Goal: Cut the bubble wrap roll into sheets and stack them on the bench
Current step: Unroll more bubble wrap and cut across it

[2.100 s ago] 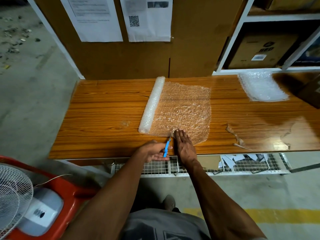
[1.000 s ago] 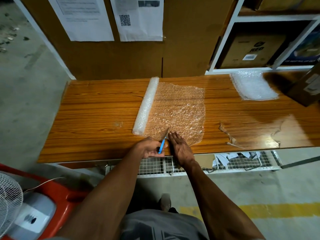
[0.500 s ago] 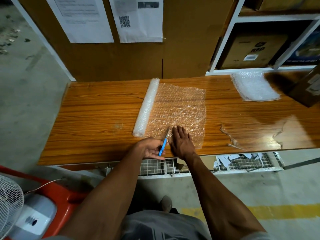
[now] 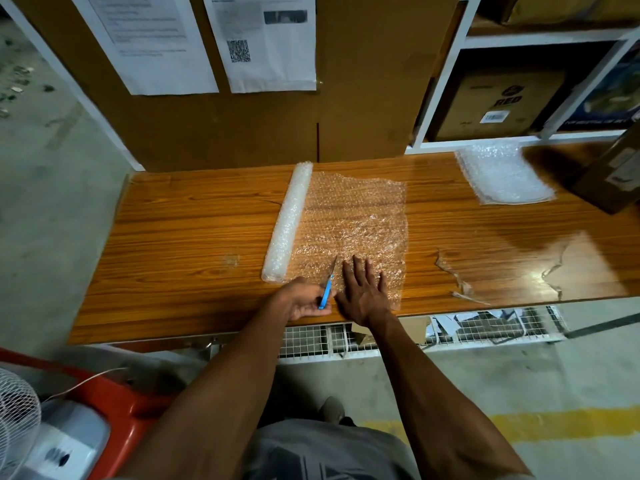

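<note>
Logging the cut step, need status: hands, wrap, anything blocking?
Left hand grips blue cutter, blade at the near edge of the unrolled sheet. Right hand flat, pressing sheet down. Roll attached at left. Cut path clear.

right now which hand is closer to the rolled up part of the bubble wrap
Left. The left hand, holding the blue cutter, sits just below the near end of the roll. The right hand lies flat on the unrolled sheet, farther to the roll's right.
</note>
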A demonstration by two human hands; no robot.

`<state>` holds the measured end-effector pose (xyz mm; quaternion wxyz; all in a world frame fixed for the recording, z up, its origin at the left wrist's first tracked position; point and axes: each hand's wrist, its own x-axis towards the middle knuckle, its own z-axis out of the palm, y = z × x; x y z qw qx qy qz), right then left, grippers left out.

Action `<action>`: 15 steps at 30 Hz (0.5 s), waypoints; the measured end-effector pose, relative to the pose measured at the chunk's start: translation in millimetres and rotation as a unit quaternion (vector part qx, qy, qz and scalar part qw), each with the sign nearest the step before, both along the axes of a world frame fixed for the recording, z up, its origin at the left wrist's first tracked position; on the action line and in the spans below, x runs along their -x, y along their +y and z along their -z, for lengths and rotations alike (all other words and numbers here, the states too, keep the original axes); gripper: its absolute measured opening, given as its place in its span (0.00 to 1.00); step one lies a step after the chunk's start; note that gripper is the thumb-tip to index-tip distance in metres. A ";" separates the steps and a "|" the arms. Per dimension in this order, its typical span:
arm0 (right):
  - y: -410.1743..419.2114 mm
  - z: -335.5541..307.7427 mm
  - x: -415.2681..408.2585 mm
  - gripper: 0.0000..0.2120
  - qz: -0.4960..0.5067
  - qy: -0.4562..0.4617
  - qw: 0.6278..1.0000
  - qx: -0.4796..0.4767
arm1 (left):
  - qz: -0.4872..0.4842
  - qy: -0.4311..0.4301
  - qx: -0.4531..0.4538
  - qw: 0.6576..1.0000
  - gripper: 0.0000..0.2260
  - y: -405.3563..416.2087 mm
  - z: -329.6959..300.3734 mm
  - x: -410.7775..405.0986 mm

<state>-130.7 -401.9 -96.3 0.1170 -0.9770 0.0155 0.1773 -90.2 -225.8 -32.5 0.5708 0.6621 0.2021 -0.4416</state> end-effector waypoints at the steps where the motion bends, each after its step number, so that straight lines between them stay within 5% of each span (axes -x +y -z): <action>1: -0.4 -0.1 -0.9 0.38 0.006 0.002 1.000 -0.003 | -0.002 0.002 0.001 1.000 0.08 -1.2 -0.2 -0.8; 15: -15.8 -8.9 -10.4 0.45 0.001 0.019 1.000 -0.008 | -0.043 0.032 0.016 0.998 0.08 -25.5 -16.8 -19.4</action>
